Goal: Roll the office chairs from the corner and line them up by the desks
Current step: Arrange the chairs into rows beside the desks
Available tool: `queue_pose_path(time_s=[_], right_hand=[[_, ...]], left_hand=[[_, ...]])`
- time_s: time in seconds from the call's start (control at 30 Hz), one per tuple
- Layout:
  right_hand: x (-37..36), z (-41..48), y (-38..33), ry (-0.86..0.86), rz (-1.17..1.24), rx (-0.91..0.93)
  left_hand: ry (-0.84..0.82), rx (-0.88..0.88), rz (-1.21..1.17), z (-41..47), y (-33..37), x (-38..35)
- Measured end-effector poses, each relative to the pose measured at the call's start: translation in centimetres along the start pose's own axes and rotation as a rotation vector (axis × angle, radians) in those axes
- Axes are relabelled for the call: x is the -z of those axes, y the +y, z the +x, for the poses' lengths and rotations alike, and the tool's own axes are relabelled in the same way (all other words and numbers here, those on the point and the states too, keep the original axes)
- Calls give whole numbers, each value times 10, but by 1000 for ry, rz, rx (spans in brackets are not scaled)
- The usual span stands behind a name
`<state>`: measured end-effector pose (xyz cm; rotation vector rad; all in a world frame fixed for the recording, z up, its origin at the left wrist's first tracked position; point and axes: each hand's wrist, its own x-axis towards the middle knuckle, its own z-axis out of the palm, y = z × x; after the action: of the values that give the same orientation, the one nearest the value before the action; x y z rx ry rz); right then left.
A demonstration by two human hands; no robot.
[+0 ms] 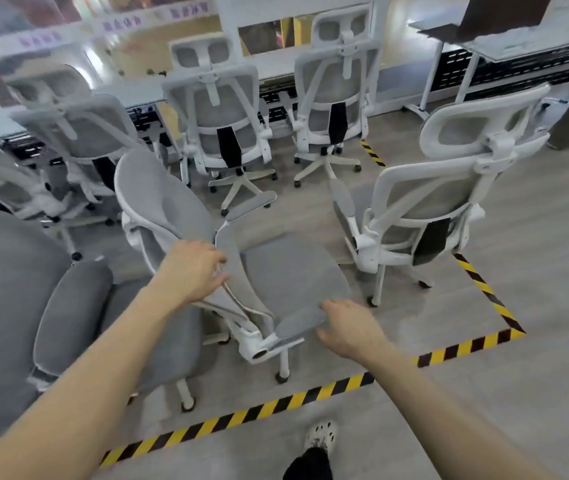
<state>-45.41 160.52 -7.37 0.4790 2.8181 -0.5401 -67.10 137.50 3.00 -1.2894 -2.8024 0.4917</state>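
Two chairs (331, 98) stand at the far bench (276, 69); several wait left. Left hand (189, 270) rests open-fingered on the near chair's (290, 271) backrest; right hand (349, 329) loosely touches its seat edge, neither grip closed.

Grey wood-look floor (536, 271) underfoot, with yellow-and-black hazard tape (311, 394) stuck flat on it, marking a boxed corner. Office chairs stand on their castors across it: the nearest chair (293, 271) inside the tape, another chair (425, 202) beside it, two more chairs (224, 123) up by the white desks (276, 69).
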Motion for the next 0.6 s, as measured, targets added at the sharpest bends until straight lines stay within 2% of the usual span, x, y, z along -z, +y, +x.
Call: queue_pose_path(time_s=[0.2,0.3,0.4,0.5,0.6], right_hand=[[-11,39,-111,55,28,131],[-24,73,-163,46,50,152],[-35,113,-219,-11,78,103],[-47,153,-269,-69,112,7],[-58,179,-303,-47,126,-81]], left_hand=[[216,36,-120,14,-116,10],[203,-20,-184,38,-174,-7],[137,-115,-239,67,-221,-22],[159,-236,-250,96,-255,-36],[244,-252,-273,107,-275,-57]])
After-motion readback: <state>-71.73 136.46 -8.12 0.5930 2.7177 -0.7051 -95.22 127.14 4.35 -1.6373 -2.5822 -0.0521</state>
